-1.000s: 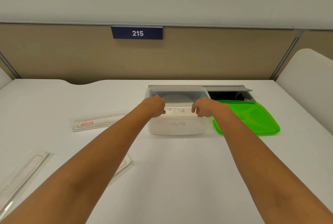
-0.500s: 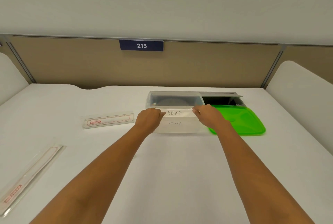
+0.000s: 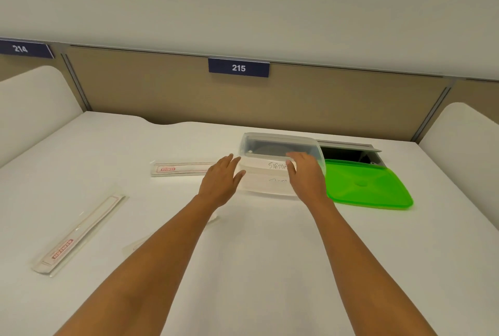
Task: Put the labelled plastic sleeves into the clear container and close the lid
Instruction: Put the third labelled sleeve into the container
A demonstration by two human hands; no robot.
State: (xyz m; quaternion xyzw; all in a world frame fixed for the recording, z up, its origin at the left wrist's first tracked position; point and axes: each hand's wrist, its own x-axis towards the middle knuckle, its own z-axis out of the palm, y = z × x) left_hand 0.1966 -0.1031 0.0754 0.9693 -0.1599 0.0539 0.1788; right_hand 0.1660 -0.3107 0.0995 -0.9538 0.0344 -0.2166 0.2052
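Near-left sleeve (image 3: 78, 233): flat on the bench (image 3: 256, 254), not yet packed.
Far sleeve (image 3: 181, 168): just beside the left hand (image 3: 220, 183), likely next.
Left fingers (image 3: 229, 163): spread, holding nothing.
Clear container (image 3: 280, 171): open, lidless.
Right hand (image 3: 306, 176): loosely open against the container front, gripping nothing.
Green lid (image 3: 364, 185): alongside, waiting.

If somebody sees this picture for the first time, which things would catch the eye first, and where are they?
Probably the bright green lid, lying flat on the white table just right of the clear container. Next, the two bare hands at the container's front: the left hand open beside its left corner, the right hand over the handwritten label. Then the dark "215" sign on the partition behind.
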